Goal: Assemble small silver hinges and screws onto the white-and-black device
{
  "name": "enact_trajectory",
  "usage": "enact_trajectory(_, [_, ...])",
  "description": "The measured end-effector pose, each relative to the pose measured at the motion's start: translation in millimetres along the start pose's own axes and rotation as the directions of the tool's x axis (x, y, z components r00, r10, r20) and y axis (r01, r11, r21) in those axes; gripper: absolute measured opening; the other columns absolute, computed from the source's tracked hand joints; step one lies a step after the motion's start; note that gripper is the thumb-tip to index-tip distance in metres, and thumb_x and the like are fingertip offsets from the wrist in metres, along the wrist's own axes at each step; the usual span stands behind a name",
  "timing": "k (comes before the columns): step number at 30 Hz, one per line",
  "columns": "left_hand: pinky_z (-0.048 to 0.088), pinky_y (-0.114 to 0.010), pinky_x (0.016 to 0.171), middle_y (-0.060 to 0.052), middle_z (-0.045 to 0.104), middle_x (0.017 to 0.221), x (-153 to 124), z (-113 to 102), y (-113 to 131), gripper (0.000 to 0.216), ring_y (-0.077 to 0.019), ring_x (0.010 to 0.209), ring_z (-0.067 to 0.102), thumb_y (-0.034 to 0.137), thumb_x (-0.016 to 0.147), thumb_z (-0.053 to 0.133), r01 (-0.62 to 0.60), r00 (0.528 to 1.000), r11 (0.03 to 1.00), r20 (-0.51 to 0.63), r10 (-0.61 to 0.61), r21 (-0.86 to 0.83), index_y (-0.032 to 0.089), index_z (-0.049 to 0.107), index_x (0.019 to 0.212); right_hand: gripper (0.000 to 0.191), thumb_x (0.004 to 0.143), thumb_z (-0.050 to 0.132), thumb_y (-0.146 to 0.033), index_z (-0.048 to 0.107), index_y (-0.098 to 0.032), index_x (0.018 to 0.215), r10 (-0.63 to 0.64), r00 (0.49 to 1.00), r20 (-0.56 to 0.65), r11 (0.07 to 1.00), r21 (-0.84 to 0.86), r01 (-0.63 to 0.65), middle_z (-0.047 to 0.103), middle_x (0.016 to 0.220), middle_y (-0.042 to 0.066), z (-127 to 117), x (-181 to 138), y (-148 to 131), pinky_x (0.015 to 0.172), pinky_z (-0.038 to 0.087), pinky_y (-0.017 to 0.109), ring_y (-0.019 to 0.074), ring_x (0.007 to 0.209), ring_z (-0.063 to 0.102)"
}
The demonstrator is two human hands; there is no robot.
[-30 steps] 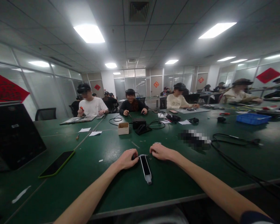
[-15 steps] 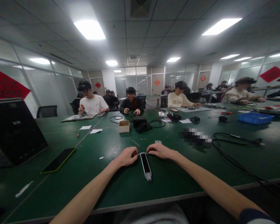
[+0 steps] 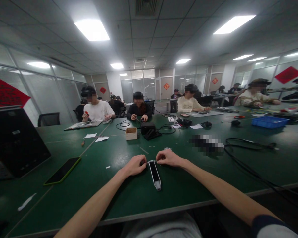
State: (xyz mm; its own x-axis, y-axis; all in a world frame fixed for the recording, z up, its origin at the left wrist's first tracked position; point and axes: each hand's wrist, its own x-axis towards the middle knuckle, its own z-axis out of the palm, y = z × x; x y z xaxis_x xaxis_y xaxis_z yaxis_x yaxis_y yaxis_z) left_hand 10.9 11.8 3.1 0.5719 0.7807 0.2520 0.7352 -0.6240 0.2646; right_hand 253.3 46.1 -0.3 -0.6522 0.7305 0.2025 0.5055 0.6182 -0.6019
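Observation:
A slim white-framed device with a long black face [image 3: 154, 172] lies on the green table, its narrow grey end toward me. At its far end, my left hand [image 3: 136, 165] is closed in a pinch on the left side. Opposite it, my right hand [image 3: 171, 158] pinches at the right side of the same end. What the fingertips hold is too small to make out. A small clear piece [image 3: 167, 149] lies just beyond my right hand.
A phone with a green edge [image 3: 62, 171] and a black computer case [image 3: 17, 142] are on the left. Ahead stand a small open box [image 3: 131, 134] and a black device [image 3: 148, 128]. Black cables [image 3: 245, 168] and a blue tray [image 3: 270, 122] lie right. Several people sit across the table.
The view has shifted slightly. Both hands stay at the far end of the device, with only small finger movement.

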Motion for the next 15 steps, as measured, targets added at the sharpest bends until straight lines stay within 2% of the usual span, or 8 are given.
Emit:
enact_trajectory(8, [0.040,-0.024,0.062,0.000,0.060,0.075,0.9,3.8,-4.5,0.006,-0.0148,0.069,0.056,0.020,0.080,0.050,-0.009,1.000,1.000,-0.016,0.010,0.016,0.018,0.055,0.083,0.022,0.076,0.065,-0.032,0.067,-0.017,0.092,-0.025,0.998,-0.059,1.000,0.012,0.026,0.066,0.083,0.002,7.6,1.5,-3.7,0.064,0.045,0.023,0.0139,0.072,0.059])
enact_trajectory(12, [0.039,-0.023,0.061,0.001,0.060,0.074,1.2,3.9,-4.1,0.006,-0.0143,0.067,0.056,0.020,0.081,0.049,-0.015,1.000,1.000,-0.016,0.016,0.016,0.019,0.055,0.083,0.027,0.074,0.067,-0.032,0.065,-0.016,0.096,-0.050,0.997,-0.051,0.998,-0.028,0.049,0.067,0.089,0.003,5.7,-0.8,-5.2,0.065,0.047,0.024,0.0144,0.075,0.059])
enact_trajectory(15, [0.039,-0.023,0.061,0.001,0.060,0.075,1.4,4.3,-4.4,0.005,-0.0142,0.067,0.056,0.019,0.080,0.050,-0.020,1.000,1.000,-0.017,0.020,0.015,0.019,0.055,0.083,0.025,0.077,0.064,-0.034,0.067,-0.017,0.095,-0.065,0.997,-0.035,0.996,-0.069,0.062,0.067,0.089,0.003,4.6,-1.8,-5.7,0.068,0.047,0.026,0.0150,0.076,0.059])
